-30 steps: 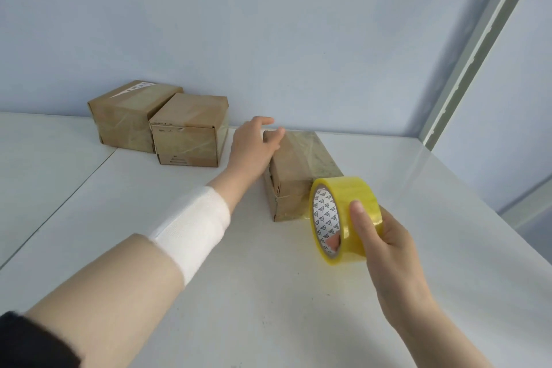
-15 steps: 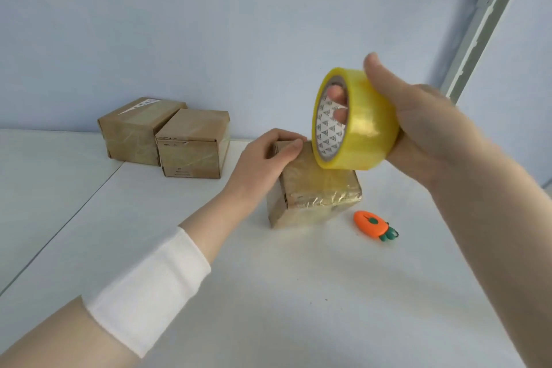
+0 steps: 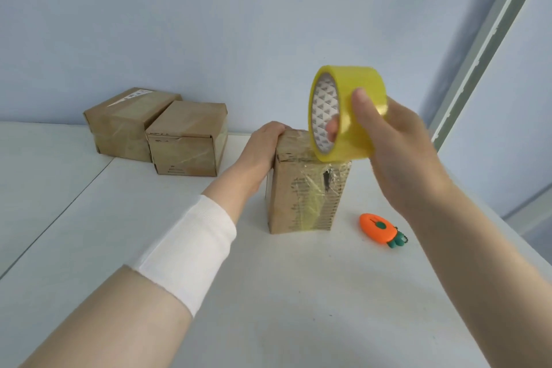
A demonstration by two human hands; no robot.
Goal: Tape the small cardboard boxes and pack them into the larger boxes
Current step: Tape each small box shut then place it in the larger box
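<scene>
Three small cardboard boxes share one white table (image 3: 268, 293), the widest thing in view; no larger box for packing shows anywhere. Against the wall at the back the glossy back-left box (image 3: 125, 122) and the second box (image 3: 185, 140) sit touching side by side, both wrapped in clear film, so I judge them finished and parked out of the way. Well in front of them, near the middle of the table, the upright box (image 3: 301, 197) stands on end, its near face streaked with wrinkled tape and a dark tear near the top; standing it tall probably brings the end flap up where tape can be laid across it. The left hand (image 3: 263, 146), a white wristband (image 3: 188, 254) on its forearm, hooks its fingers over the box's top left edge and holds it, seemingly so that it cannot tip or slide under a pull. The right hand (image 3: 397, 140) grips the yellow tape roll (image 3: 348, 134), thumb across the outer band and a fingertip showing through the core, with the roll's lower rim right at the box's top edge, apparently ready to start a strip. Whether any tape has yet stuck there cannot be told. Smallest, the carrot-shaped cutter (image 3: 382, 228) lies just right of the box, within easy reach for cutting.
</scene>
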